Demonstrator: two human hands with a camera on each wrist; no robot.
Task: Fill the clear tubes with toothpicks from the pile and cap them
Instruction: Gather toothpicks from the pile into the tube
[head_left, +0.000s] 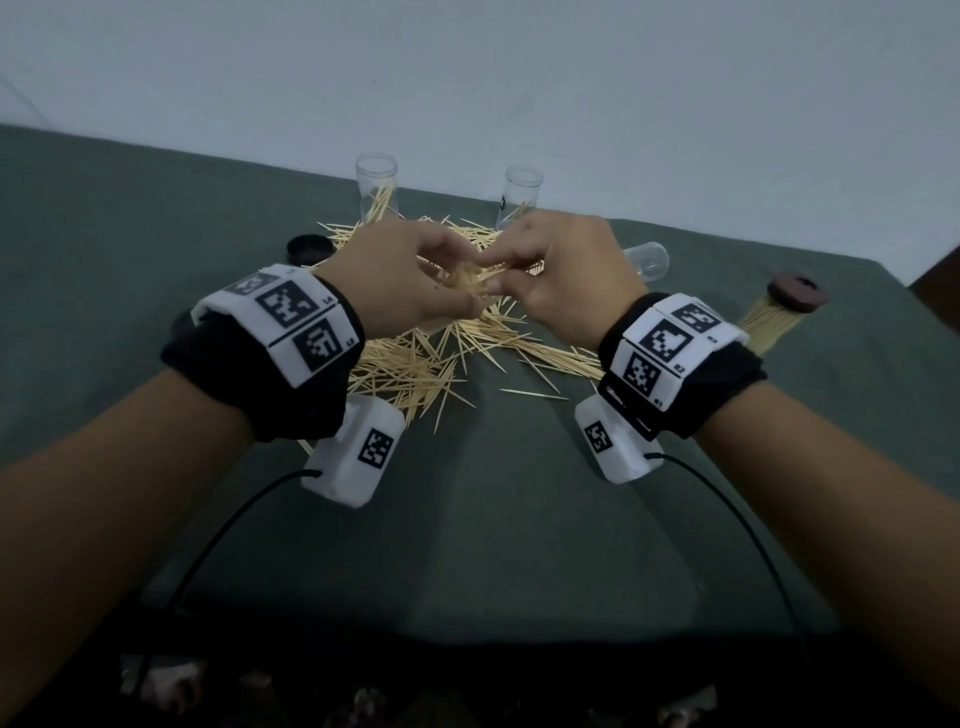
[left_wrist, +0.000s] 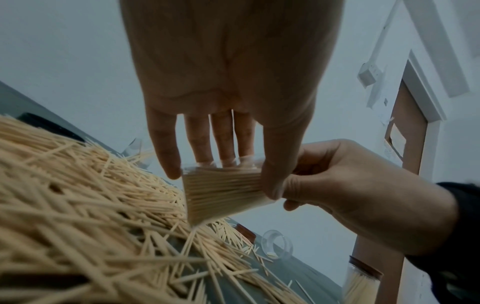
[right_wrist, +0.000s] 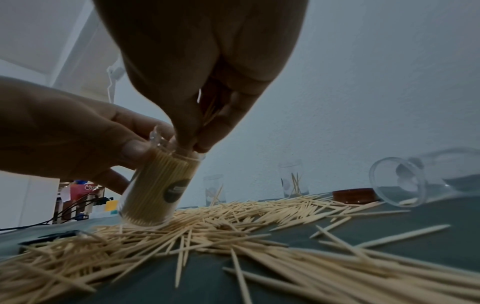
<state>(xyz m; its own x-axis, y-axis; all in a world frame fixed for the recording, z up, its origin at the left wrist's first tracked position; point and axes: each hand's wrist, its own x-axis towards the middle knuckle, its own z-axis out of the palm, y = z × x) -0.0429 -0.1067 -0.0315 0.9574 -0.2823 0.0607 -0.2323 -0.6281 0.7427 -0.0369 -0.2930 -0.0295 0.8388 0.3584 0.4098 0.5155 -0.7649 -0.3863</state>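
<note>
My left hand grips a clear tube packed with toothpicks, tilted, its base resting on the toothpick pile. In the left wrist view the fingers and thumb wrap this tube. My right hand pinches a small bunch of toothpicks at the tube's open mouth. Two upright clear tubes, each with a few toothpicks inside, stand behind the pile. An empty tube lies on its side to the right.
A full tube with a brown cap lies at the far right of the green table. A black cap sits left of the pile, and a brown cap lies beside the fallen tube. A wall stands just behind the table.
</note>
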